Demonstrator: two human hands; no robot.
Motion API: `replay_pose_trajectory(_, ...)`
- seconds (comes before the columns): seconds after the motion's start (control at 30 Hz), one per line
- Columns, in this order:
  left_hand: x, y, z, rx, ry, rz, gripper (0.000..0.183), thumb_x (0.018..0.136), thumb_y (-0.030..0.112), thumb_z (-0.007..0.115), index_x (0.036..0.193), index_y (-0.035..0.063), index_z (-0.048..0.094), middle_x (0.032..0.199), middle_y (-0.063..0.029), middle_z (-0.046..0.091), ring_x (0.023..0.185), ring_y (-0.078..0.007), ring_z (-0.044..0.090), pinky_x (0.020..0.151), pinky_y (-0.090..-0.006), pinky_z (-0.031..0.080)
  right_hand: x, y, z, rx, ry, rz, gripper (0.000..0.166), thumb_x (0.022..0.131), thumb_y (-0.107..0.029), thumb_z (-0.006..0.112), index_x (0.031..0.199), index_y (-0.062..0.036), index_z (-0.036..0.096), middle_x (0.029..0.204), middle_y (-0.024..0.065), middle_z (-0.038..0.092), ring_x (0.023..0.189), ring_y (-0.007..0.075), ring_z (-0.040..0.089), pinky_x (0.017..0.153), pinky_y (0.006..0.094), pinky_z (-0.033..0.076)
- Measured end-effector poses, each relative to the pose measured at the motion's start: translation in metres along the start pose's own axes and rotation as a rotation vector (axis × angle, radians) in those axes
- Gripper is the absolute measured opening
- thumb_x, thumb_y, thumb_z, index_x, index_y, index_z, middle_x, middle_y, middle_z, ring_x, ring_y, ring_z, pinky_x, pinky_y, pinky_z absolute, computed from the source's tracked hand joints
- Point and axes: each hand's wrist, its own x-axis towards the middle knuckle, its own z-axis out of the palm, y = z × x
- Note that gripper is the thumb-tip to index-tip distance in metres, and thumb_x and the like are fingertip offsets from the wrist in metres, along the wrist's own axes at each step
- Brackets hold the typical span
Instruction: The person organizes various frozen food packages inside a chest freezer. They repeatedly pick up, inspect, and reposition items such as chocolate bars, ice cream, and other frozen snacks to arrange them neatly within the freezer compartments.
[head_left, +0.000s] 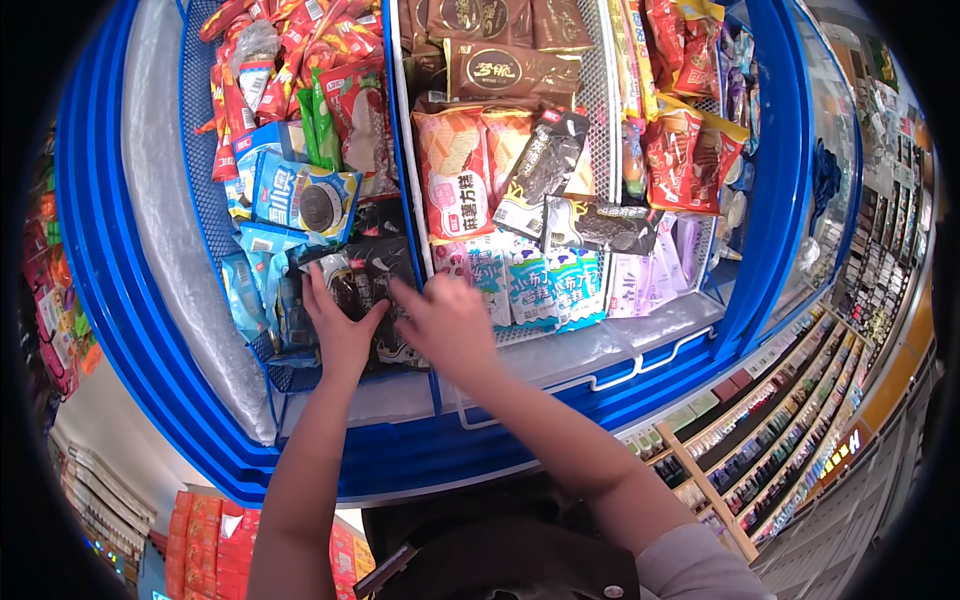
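Note:
Both hands reach into a blue chest freezer of wrapped ice creams. My left hand lies, fingers spread, on black ice cream packets at the near end of the left wire basket. Just right of it, my right hand is blurred, its fingers pointing at the same packets; whether it grips one I cannot tell. Blue cookie ice cream packets lie beyond my left hand. In the middle basket, two black packets rest across orange and white packets, with blue and white packets nearer me.
Frost coats the freezer's left inner wall. A blue basket divider stands between the left and middle baskets. White wire handles run along the near blue rim. Red boxes stand below left; stocked shelves are at right.

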Motion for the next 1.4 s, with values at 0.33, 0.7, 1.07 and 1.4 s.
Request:
replay_pose_trajectory(0.33, 0.001, 0.001, 0.008, 0.071, 0.002, -0.038, 0.112, 0.068, 0.032, 0.083, 0.15, 0.0138, 0.01, 0.145, -0.0302, 0.017, 0.131, -0.0482, 0.028, 0.105, -0.051, 0.032, 0.025, 0.164, -0.135, -0.676, -0.363, -0.021, 0.022, 0.081, -0.009, 0.055, 0.1, -0.0084, 0.064, 0.109, 0.0061, 0.056, 0.108, 0.0228, 0.053, 0.111, 0.0434, 0.031)
replay_pose_trajectory(0.7, 0.003, -0.012, -0.005, -0.096, -0.053, 0.014, 0.096, 0.074, 0.022, 0.08, 0.148, 0.0135, 0.019, 0.142, -0.0246, 0.025, 0.13, -0.0415, 0.032, 0.106, -0.047, 0.032, 0.121, 0.144, -0.133, -0.813, -0.581, -0.616, 0.025, 0.084, -0.013, 0.054, 0.108, -0.0178, 0.061, 0.127, 0.0081, 0.052, 0.129, 0.0219, 0.042, 0.118, 0.0418, 0.017)
replay_pose_trajectory(1.07, 0.01, -0.025, -0.041, -0.214, -0.175, 0.069, 0.077, 0.075, -0.01, 0.066, 0.141, 0.0147, 0.034, 0.137, -0.0155, 0.039, 0.129, -0.0336, 0.039, 0.105, -0.0395, 0.035, 0.098, 0.096, -0.174, -0.447, -0.476, -0.236, 0.053, 0.067, -0.007, 0.068, 0.12, -0.0078, 0.058, 0.094, 0.0132, 0.063, 0.09, 0.0295, 0.063, 0.081, 0.0388, 0.05)
replay_pose_trajectory(1.4, 0.018, -0.009, -0.066, -1.182, -0.329, -0.534, 0.05, 0.099, 0.026, 0.047, 0.144, 0.0076, 0.034, 0.147, -0.0122, 0.034, 0.137, -0.0226, 0.031, 0.109, -0.0302, 0.026, 0.018, -0.052, 0.015, 0.936, -0.328, 0.551, 0.05, 0.076, -0.02, 0.074, 0.116, 0.0023, 0.054, 0.103, 0.02, 0.066, 0.098, 0.0333, 0.064, 0.085, 0.0385, 0.049)
